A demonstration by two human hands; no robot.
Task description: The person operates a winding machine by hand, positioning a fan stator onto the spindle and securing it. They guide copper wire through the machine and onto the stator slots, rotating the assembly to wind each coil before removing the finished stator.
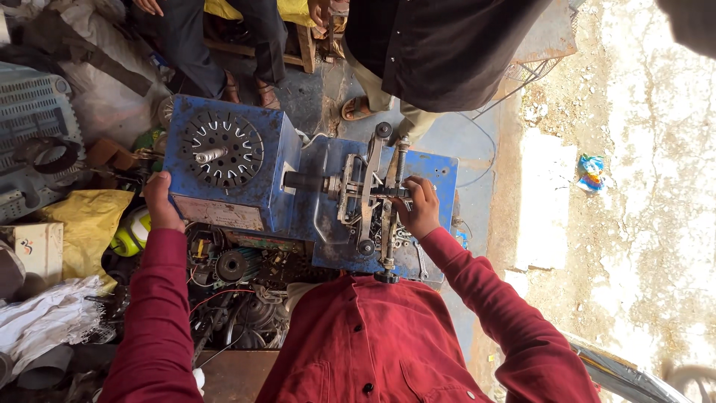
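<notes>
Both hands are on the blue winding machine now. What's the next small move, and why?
Probably a slow trial turn of the metal frame on the shaft, using the right hand. That hand already grips the frame's right side, and the left hand braces the blue machine at its left edge. Whether wire is loaded cannot be told.

Right hand (419, 209) fingertips hidden among metal frame arms (365, 198) of blue machine (298, 186); what they pinch cannot tell. Left hand (159, 201) palm side hidden against machine edge. 2 bystanders (440, 52) cut off by top edge, only legs, torso showing. Parts heap (239, 291) under machine too cluttered to sort out. Dark object (690, 22) at top right corner blurred, cut off.
</notes>
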